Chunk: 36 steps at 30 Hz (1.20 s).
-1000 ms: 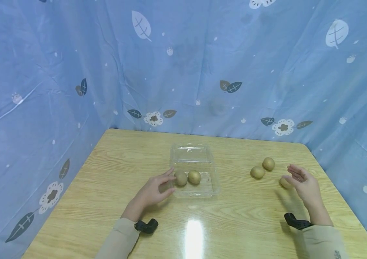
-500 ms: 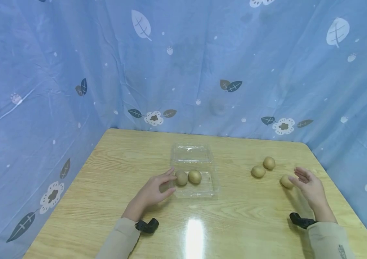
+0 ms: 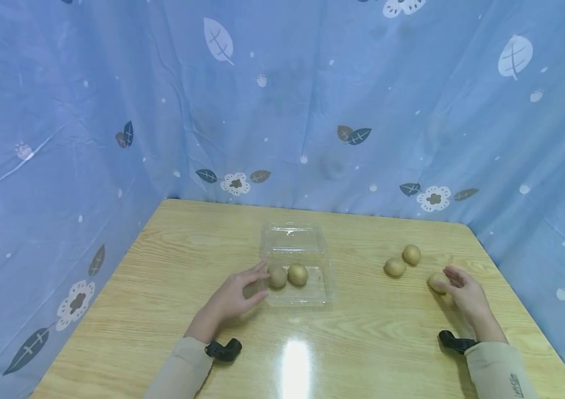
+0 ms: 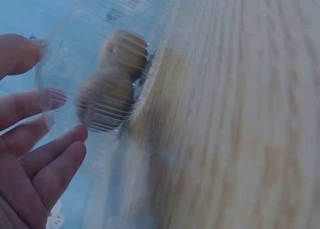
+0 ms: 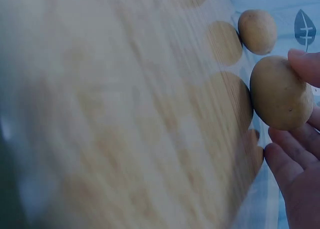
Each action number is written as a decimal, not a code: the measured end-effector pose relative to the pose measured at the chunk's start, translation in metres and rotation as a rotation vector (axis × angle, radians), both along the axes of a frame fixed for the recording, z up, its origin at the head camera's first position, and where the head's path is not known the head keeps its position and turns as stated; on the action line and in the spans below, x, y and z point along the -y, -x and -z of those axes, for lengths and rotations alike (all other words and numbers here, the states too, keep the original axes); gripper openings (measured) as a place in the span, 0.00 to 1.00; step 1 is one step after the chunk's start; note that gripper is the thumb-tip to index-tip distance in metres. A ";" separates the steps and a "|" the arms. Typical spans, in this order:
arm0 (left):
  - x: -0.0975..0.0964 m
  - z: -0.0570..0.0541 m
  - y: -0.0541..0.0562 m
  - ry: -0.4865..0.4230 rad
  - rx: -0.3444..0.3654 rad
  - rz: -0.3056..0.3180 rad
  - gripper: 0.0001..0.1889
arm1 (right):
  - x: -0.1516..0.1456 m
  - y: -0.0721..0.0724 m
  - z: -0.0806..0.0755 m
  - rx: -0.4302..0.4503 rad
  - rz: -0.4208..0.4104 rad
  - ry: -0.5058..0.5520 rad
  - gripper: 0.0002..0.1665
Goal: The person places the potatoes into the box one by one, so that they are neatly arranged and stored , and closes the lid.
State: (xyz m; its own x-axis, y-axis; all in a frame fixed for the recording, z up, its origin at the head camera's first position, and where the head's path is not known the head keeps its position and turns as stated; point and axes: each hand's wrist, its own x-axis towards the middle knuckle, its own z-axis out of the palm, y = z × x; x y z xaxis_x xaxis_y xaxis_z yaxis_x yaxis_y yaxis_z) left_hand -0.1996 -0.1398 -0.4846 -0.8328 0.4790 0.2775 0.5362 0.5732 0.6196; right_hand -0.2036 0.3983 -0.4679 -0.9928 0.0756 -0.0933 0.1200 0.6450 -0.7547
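In the head view an open clear plastic clamshell box (image 3: 316, 285) stands on the table, holding two potatoes, a left one (image 3: 277, 276) and a right one (image 3: 298, 274). My left hand (image 3: 236, 293) grips the box's left side; the left wrist view has the thumb and a finger at its thin clear wall (image 4: 42, 79). On the right, my right hand (image 3: 468, 296) is around a potato (image 5: 280, 94) that rests on the table, thumb on one side and fingers on the other. Two more potatoes lie beyond it, a nearer one (image 3: 395, 267) and a farther one (image 3: 411, 255).
The wooden table (image 3: 362, 343) has a bright light reflection near its front. A blue patterned curtain (image 3: 282, 111) hangs behind the table and along both sides. The box's lid (image 3: 292, 238) lies folded back toward the curtain.
My right hand first drew back slightly to the right, then came in left and down around the nearest potato. My left hand has stayed at the box.
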 end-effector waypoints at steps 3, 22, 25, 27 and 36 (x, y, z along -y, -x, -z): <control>0.000 0.000 -0.001 -0.008 0.015 -0.008 0.22 | 0.001 0.000 0.002 0.014 -0.009 -0.002 0.47; 0.000 -0.001 0.000 -0.023 0.013 0.007 0.21 | 0.007 -0.008 0.000 0.027 -0.049 -0.028 0.40; 0.000 -0.001 0.000 -0.028 0.013 0.012 0.21 | 0.008 -0.009 0.001 0.024 -0.036 -0.033 0.41; 0.000 -0.001 0.000 -0.027 0.012 0.013 0.21 | 0.009 -0.010 0.001 0.029 -0.034 -0.021 0.42; 0.001 -0.002 0.000 -0.011 0.012 0.007 0.22 | 0.018 -0.012 -0.010 -0.039 -0.021 0.007 0.44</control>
